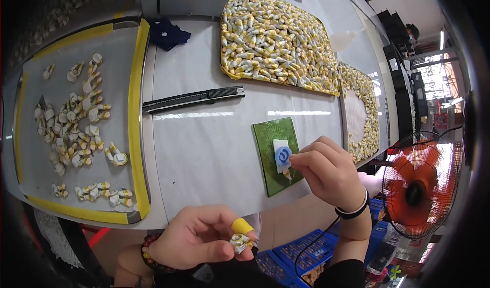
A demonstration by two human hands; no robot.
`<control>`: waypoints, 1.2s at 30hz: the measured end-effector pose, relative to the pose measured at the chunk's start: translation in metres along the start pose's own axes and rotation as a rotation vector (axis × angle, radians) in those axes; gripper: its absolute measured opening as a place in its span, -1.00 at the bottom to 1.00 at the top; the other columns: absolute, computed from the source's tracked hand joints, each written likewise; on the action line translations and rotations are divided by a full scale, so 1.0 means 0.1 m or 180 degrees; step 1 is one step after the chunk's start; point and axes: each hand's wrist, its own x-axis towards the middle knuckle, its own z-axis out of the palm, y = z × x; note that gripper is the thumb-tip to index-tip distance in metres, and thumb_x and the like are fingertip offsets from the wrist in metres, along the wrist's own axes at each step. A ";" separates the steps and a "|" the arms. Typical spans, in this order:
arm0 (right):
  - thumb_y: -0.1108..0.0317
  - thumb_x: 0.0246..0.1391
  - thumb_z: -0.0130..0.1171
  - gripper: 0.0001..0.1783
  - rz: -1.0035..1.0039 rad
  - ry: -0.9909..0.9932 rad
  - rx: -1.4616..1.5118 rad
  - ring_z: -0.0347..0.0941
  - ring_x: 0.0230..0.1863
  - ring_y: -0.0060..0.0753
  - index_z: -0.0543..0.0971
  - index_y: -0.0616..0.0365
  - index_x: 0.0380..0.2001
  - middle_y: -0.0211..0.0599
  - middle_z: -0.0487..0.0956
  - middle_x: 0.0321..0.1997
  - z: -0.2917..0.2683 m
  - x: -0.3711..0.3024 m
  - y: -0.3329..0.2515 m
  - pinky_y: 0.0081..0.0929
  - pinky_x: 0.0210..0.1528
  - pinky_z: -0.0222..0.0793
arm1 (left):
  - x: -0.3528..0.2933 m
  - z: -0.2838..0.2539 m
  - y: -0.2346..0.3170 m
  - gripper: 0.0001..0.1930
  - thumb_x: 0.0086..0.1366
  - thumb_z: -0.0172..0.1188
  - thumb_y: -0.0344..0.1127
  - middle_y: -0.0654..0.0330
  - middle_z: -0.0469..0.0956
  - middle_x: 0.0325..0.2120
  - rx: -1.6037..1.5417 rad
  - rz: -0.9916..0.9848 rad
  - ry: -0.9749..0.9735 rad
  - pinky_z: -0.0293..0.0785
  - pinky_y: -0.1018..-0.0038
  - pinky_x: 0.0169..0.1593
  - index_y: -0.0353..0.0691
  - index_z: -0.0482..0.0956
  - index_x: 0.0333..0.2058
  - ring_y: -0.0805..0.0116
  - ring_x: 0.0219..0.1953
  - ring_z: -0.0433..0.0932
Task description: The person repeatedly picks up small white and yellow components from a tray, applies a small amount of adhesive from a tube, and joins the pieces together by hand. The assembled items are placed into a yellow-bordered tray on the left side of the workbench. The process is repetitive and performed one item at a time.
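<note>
The left hand [196, 237] pinches a small white-and-yellow wrapped piece [240, 243] between thumb and forefinger, the forefinger wearing a yellow band [242, 226]. To its upper right, the right hand [329, 173] has thumb and forefinger bunched at the edge of a blue disc [283, 156]; whether they grip it I cannot tell. The disc lies on a white pad on a green board [265, 140], just left of the right hand on the worktop [204, 150]. Beyond both hands lie a black cutter [194, 99] and a dense heap of wrapped pieces [275, 38]; left of the left hand, loose pieces [74, 130] scatter over a yellow-edged panel [46, 186]
</note>
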 end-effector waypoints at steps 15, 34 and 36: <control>0.56 -0.25 0.21 -0.84 -0.0585 0.0838 0.1424 0.44 -0.56 -0.35 0.57 0.30 -0.46 -0.22 0.53 -0.48 0.00 0.10 -0.43 -0.55 -0.53 0.40 | 0.09 0.01 0.01 -0.60 0.22 0.19 -0.16 0.06 0.54 -0.51 -0.0346 -0.0452 -0.0144 0.50 0.38 -0.25 -0.47 0.39 -0.24 0.28 -0.40 0.56; 0.51 -0.34 0.29 -0.81 -0.1221 0.0322 0.1173 0.48 -0.52 -0.39 0.57 0.21 -0.51 -0.27 0.55 -0.45 -0.05 0.28 -0.54 -0.58 -0.56 0.41 | 0.15 -0.03 -0.01 -0.76 0.27 0.15 -0.25 0.23 0.52 -0.42 -0.0759 -0.0714 -0.0598 0.47 0.61 -0.20 -0.33 0.44 -0.26 0.54 -0.34 0.53; 0.51 -0.32 0.29 -0.82 -0.1191 0.0308 0.1245 0.49 -0.51 -0.38 0.57 0.23 -0.50 -0.26 0.56 -0.44 -0.06 0.27 -0.54 -0.59 -0.55 0.42 | 0.16 -0.04 0.00 -0.77 0.27 0.16 -0.26 0.23 0.52 -0.42 -0.0740 -0.0692 -0.0627 0.47 0.60 -0.18 -0.33 0.44 -0.26 0.55 -0.32 0.52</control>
